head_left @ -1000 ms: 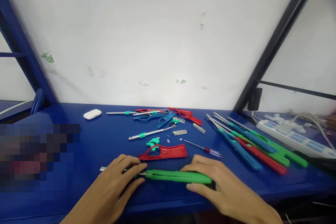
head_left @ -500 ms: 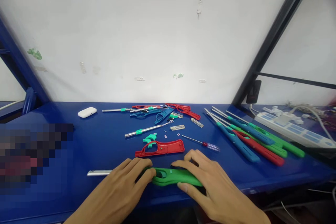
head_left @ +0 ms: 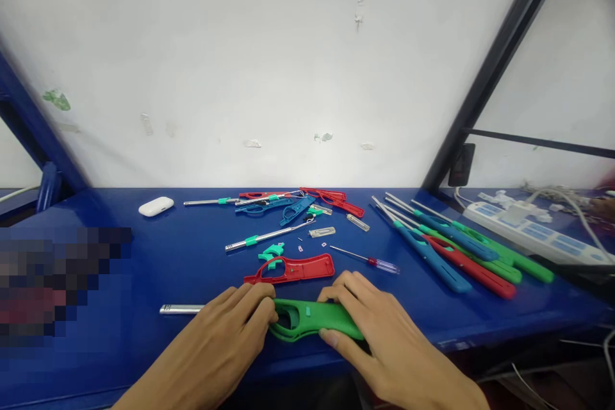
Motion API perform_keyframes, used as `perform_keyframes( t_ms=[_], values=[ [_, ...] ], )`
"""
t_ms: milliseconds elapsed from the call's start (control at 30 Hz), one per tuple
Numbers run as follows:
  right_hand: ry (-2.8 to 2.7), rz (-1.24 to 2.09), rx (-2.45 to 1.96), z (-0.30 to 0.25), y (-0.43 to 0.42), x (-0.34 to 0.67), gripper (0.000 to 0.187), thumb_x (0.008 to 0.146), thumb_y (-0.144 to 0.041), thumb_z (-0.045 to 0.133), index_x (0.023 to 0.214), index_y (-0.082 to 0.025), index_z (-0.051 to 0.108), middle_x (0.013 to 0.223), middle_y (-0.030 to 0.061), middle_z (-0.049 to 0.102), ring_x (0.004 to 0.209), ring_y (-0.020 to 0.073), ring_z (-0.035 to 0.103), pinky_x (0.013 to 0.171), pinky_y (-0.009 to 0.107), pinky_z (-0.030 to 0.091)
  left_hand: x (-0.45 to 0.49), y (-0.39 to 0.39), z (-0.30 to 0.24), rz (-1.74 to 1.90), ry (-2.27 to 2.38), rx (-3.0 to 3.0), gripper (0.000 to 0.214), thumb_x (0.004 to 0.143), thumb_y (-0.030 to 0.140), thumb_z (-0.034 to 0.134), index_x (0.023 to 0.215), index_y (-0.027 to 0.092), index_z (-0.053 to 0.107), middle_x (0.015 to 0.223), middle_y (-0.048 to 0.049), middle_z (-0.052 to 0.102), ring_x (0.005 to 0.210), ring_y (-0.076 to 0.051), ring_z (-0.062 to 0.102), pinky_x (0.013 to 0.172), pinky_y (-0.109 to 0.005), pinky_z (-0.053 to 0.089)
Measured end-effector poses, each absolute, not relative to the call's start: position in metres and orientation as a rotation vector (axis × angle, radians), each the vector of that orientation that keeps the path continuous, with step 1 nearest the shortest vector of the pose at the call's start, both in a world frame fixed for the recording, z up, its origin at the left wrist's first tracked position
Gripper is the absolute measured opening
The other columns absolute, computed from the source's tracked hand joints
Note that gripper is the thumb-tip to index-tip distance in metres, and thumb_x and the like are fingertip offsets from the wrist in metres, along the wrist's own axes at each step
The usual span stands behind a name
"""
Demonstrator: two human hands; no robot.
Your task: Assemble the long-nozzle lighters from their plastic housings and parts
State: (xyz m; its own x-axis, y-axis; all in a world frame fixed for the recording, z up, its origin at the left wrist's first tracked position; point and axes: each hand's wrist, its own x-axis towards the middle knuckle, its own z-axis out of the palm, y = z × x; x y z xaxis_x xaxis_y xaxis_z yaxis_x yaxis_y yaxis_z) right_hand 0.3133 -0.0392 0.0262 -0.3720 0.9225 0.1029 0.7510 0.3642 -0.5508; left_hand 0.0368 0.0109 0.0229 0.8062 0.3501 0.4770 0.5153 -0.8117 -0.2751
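In the head view, the two small pale chips beyond the left grip are too tiny for any marking on them to be read, and the white power strip, far to the right of the right grip, is blurred. One green lighter spans both grips, its long axis running left to right, metal tube pointing left past the left grip, handle end inside the right. The left grip is nearly closed on the front of the handle, fingers by the trigger opening; the right is curled round the rear, thumb on the near side. I cannot tell whether the lighter touches the surface. Just beyond the grips lies one red half-shell, teal pieces behind it. One screwdriver lies beyond the right grip. Farther off are three loose tubes, three clear pieces, two blue half-shells and overlapping red shells. Five assembled lighters, two blue, two green, one red, lie right of the right grip. One white case lies beyond the left grip, farther left.
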Motion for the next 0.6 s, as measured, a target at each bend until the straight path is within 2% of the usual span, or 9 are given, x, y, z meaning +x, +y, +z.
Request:
perform_keyframes(
  t_ms=[233, 333, 467, 600],
  values=[
    [-2.223, 0.463, -1.462, 0.023, -0.04, 0.312, 0.018, 0.111, -0.034, 0.051, 0.127, -0.031, 0.056, 0.121, 0.0025, 0.064, 0.113, 0.0222, 0.065, 0.094, 0.038, 0.055, 0.044, 0.018, 0.013, -0.571, -0.867, -2.749, 0.034, 0.094, -0.002, 0.041, 0.097, 0.024, 0.061, 0.102, -0.0014, 0.072, 0.09, -0.02, 0.073, 0.085, -0.031, 0.06],
    [-2.224, 0.321, -1.435, 0.017, -0.042, 0.312, 0.022, 0.111, -0.036, 0.049, 0.131, -0.03, 0.056, 0.121, 0.0038, 0.068, 0.115, 0.0236, 0.067, 0.094, 0.037, 0.058, 0.043, 0.022, 0.006, -0.68, -0.97, -2.825, 0.03, 0.099, 0.006, 0.047, 0.114, 0.026, 0.063, 0.111, -0.0014, 0.073, 0.095, -0.019, 0.074, 0.088, -0.029, 0.061],
    [-2.234, 0.206, -1.402, 0.011, -0.042, 0.314, 0.026, 0.111, -0.04, 0.048, 0.134, -0.031, 0.056, 0.126, 0.0052, 0.071, 0.123, 0.0252, 0.067, 0.098, 0.038, 0.059, 0.038, 0.024, -0.002, -0.801, -1.049, -2.804, 0.045, 0.101, 0.013, 0.052, 0.142, 0.031, 0.052, 0.126, -0.0018, 0.073, 0.11, -0.021, 0.074, 0.098, -0.034, 0.061],
    [-2.237, 0.212, -1.397, 0.007, -0.041, 0.316, 0.028, 0.112, -0.039, 0.046, 0.138, -0.03, 0.052, 0.131, 0.0061, 0.07, 0.13, 0.0264, 0.063, 0.108, 0.043, 0.054, 0.035, 0.023, -0.006, -0.807, -1.082, -2.78, 0.044, 0.104, 0.019, 0.054, 0.147, 0.031, 0.05, 0.13, -0.0035, 0.073, 0.115, -0.023, 0.074, 0.101, -0.04, 0.062]
  ],
)
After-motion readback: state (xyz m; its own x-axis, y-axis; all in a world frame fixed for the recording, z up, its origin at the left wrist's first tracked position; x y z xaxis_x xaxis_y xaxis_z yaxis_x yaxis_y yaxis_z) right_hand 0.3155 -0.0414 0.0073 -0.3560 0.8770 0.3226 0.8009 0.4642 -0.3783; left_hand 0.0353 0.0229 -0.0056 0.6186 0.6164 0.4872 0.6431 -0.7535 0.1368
